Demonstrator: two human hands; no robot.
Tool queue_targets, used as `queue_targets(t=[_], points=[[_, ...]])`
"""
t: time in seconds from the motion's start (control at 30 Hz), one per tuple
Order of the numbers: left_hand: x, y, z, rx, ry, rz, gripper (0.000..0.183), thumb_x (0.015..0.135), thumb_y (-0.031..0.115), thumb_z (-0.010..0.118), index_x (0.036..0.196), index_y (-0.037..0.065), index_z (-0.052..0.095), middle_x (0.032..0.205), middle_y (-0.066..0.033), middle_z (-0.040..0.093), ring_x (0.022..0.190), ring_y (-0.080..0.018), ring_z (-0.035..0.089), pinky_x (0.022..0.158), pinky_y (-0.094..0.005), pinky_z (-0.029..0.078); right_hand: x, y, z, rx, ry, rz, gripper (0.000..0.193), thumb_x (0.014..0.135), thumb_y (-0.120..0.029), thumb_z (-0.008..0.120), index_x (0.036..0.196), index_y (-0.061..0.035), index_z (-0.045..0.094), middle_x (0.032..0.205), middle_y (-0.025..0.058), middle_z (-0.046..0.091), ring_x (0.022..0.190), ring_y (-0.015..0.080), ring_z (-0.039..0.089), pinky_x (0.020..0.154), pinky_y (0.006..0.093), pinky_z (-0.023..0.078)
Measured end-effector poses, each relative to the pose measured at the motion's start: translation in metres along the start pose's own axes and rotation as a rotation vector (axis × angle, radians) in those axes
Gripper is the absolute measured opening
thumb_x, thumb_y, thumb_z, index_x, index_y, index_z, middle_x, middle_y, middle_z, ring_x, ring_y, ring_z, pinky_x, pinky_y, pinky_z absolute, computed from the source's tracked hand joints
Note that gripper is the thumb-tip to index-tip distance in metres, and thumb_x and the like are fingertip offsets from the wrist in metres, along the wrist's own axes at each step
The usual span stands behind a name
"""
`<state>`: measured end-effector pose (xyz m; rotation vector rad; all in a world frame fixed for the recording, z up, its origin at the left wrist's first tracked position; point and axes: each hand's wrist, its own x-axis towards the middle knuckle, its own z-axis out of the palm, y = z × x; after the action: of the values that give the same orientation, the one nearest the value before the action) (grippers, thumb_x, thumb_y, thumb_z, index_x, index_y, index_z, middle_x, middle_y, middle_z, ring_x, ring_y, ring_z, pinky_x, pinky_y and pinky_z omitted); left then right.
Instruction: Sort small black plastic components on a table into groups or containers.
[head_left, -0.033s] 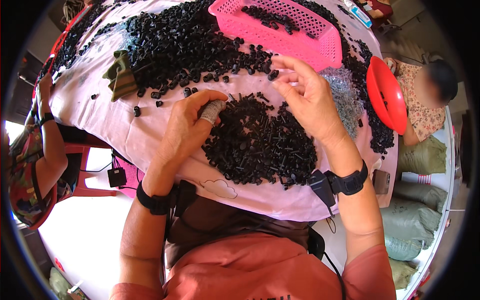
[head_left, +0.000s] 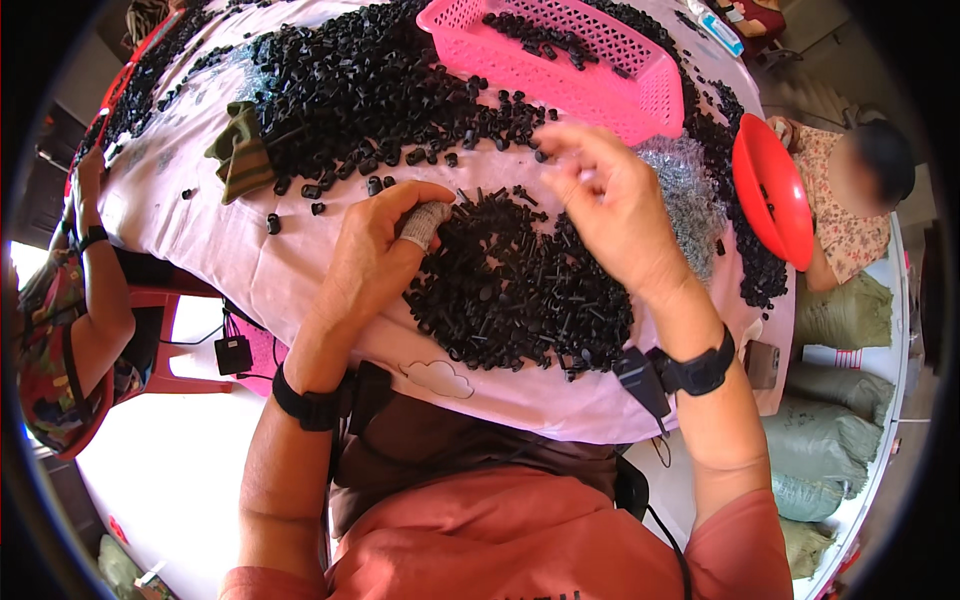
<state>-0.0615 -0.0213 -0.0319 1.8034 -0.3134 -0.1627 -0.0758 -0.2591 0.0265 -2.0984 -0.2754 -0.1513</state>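
My left hand [head_left: 385, 235] is curled at the near pile's left edge, a grey knitted finger cover [head_left: 427, 222] on one finger. What its closed fingers hold, if anything, is hidden. Slightly smeared by motion, my right hand [head_left: 615, 205] hovers over the upper right of that pile. A small black plastic piece [head_left: 541, 156] shows at its fingertips. Between and below both hands lies the near pile of small black stemmed parts [head_left: 520, 290]. Beyond my hands spreads a larger heap of chunkier black pieces [head_left: 350, 90].
A pink perforated basket [head_left: 655, 95] holds some black pieces beyond my right hand. Right of it are clear crinkled plastic [head_left: 685, 195] and a red bowl [head_left: 770, 190], near a person. A striped cloth [head_left: 240, 155] lies left. Another person's arm [head_left: 100, 270] reaches in at the far left.
My right hand has shifted slightly left and down, its fingers now blurred. The small black piece at its fingertips has moved the same way. My left hand has stayed put.
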Motion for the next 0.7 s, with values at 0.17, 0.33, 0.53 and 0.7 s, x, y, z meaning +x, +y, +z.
queue_targets(t=[0.17,0.33,0.53,0.7], points=[[-0.001,0.001,-0.001,0.031,-0.002,0.027,0.029,0.093,-0.002,0.056,0.117,0.002,0.071,0.092,-0.0074,0.071,0.077,-0.0124,0.067,0.069,-0.0280,0.053,-0.028,-0.001,0.022,-0.269,-0.241,-0.125,0.014,0.081,-0.004,0.076,0.094,-0.0033,0.071,0.091,0.0146,0.069,0.082,0.0358,0.068,0.074,0.0433,0.055],[0.000,0.000,-0.002,0.033,-0.007,0.020,0.029,0.093,-0.003,0.056,0.118,0.001,0.071,0.092,-0.0070,0.071,0.077,-0.0123,0.067,0.069,-0.0279,0.053,-0.032,-0.006,0.031,-0.331,-0.274,-0.166,0.017,0.081,-0.005,0.076,0.097,-0.0051,0.070,0.090,0.0123,0.068,0.085,0.0368,0.068,0.076,0.0452,0.055],[0.000,-0.002,0.000,0.020,-0.006,0.023,0.028,0.094,-0.003,0.057,0.118,0.002,0.071,0.092,-0.0058,0.070,0.078,-0.0116,0.067,0.070,-0.0276,0.053,-0.032,-0.003,0.029,-0.276,-0.273,-0.137,0.011,0.083,-0.001,0.069,0.094,-0.0029,0.071,0.088,0.0153,0.070,0.084,0.0366,0.070,0.075,0.0444,0.056],[0.000,-0.006,-0.001,0.013,0.002,0.029,0.028,0.094,-0.001,0.058,0.118,0.002,0.071,0.091,-0.0054,0.070,0.077,-0.0114,0.066,0.069,-0.0276,0.053,-0.025,-0.004,0.021,-0.112,-0.248,-0.016,0.017,0.086,0.004,0.065,0.101,-0.0005,0.073,0.090,0.0179,0.072,0.080,0.0326,0.072,0.073,0.0380,0.056]])
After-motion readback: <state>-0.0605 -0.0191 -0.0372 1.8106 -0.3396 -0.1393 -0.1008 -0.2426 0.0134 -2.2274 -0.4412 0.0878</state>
